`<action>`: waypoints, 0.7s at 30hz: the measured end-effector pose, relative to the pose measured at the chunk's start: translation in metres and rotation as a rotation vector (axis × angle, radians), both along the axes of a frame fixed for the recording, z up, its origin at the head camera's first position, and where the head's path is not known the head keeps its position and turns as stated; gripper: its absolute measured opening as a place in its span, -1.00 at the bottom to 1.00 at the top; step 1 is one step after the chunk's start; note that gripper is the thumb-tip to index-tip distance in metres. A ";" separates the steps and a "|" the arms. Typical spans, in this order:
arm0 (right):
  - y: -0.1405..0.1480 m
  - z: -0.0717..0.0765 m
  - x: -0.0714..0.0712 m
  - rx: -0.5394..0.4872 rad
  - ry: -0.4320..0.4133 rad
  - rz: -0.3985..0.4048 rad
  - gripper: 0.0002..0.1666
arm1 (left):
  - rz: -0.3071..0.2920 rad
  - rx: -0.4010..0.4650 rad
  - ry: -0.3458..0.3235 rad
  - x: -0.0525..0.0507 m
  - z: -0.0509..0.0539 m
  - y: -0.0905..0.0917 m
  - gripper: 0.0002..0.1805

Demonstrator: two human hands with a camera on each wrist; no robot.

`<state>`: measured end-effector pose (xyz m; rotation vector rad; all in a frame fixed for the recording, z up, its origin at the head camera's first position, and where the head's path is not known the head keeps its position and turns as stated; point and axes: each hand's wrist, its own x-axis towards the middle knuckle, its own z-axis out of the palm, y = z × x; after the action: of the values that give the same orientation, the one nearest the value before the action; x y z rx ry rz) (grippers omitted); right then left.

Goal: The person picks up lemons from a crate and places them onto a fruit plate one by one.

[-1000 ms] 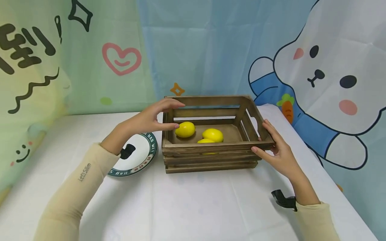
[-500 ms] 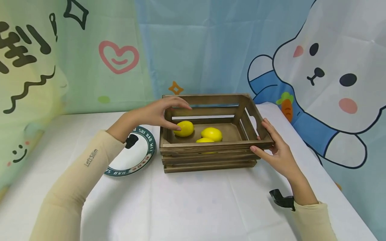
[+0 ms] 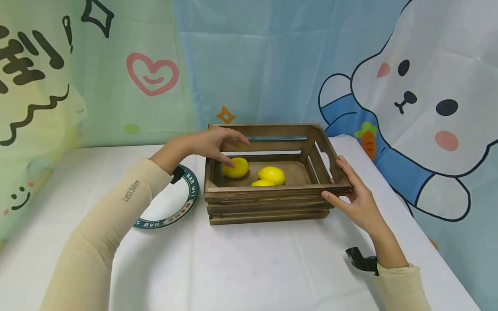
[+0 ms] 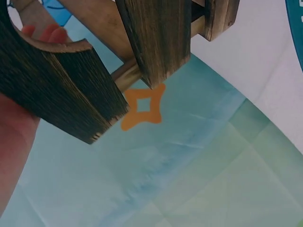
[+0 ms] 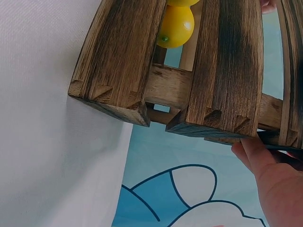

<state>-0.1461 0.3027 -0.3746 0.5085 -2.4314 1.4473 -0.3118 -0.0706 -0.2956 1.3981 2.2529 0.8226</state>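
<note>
A brown slatted wooden crate (image 3: 272, 194) stands on the white-covered table, with yellow lemons inside. My left hand (image 3: 206, 142) reaches over its left end, fingers spread and loosely bent. Its thumb overlaps the leftmost lemon (image 3: 236, 168); whether they touch cannot be told. Two more lemons, one behind (image 3: 271, 175) and one partly hidden by the front rail (image 3: 263, 183), lie near the middle. At the right end my right hand (image 3: 355, 201) grips the crate, thumb on the front corner and fingers along the end board. A lemon (image 5: 177, 26) shows between slats in the right wrist view.
Left of the crate lies a white plate (image 3: 189, 190) with a green lettered rim, partly covered by my left forearm. A printed cloth (image 3: 249, 65) hangs behind the table. White cloth (image 3: 241, 268) covers the tabletop in front of the crate.
My left hand has moved right and slightly down, further over the crate and lemon, its fingers bending more. My right hand keeps its hold at the crate's right end.
</note>
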 end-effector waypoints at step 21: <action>-0.001 0.000 0.001 -0.014 0.000 -0.002 0.06 | -0.003 -0.239 -0.027 -0.007 0.003 0.027 -0.34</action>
<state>-0.1447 0.3019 -0.3749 0.5023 -2.4196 1.4625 -0.3186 -0.0434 -0.2925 1.2715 2.2421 0.5458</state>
